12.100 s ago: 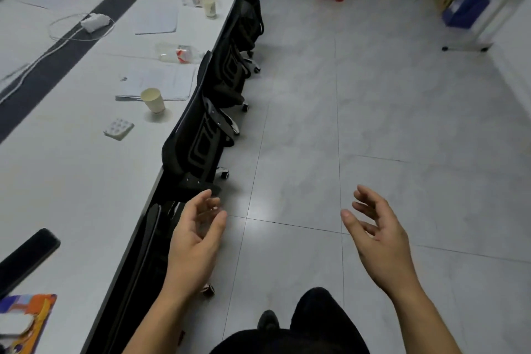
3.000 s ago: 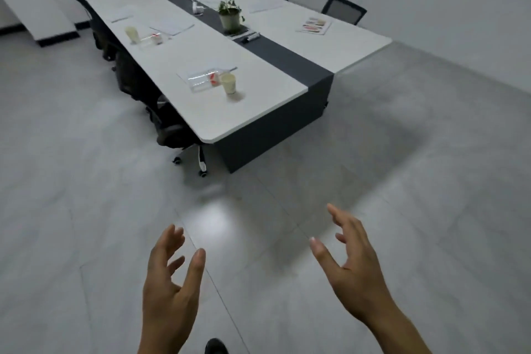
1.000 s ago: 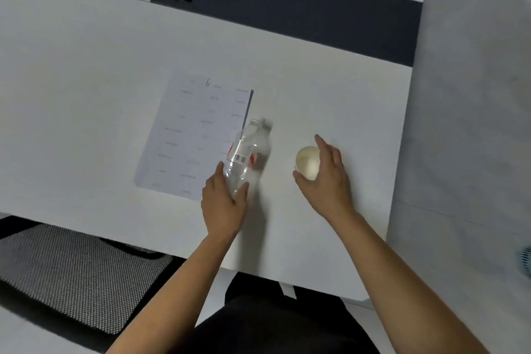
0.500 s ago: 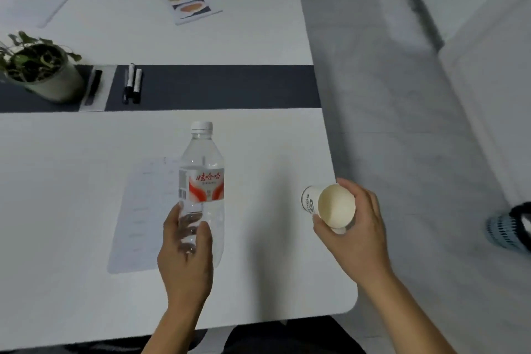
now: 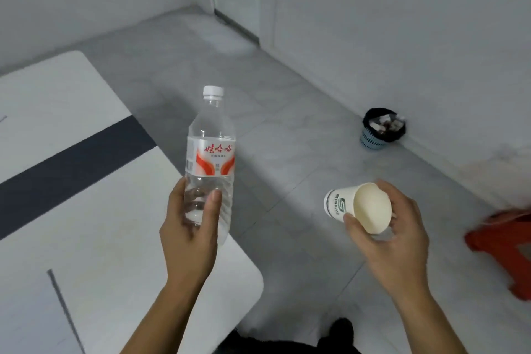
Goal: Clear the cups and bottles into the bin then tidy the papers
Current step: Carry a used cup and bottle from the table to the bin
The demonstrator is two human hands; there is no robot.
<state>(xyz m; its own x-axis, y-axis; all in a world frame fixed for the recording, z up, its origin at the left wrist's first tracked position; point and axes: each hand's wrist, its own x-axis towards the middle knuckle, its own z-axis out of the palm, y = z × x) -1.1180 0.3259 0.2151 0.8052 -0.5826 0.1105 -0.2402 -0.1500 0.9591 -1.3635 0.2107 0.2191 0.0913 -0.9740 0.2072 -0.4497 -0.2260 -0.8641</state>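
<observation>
Above the rounded corner of the white table (image 5: 86,224), your left hand (image 5: 188,236) grips the lower part of a clear plastic bottle (image 5: 211,158), upright, its white cap on and a red-and-white label around its middle. Over the grey floor tiles, your right hand (image 5: 393,236) holds a paper cup (image 5: 359,207) tipped on its side, its open mouth facing you. Against the far wall stands the small blue bin (image 5: 383,129) with a black liner, well apart from both hands, and a red stool (image 5: 502,241) shows at the right edge.
</observation>
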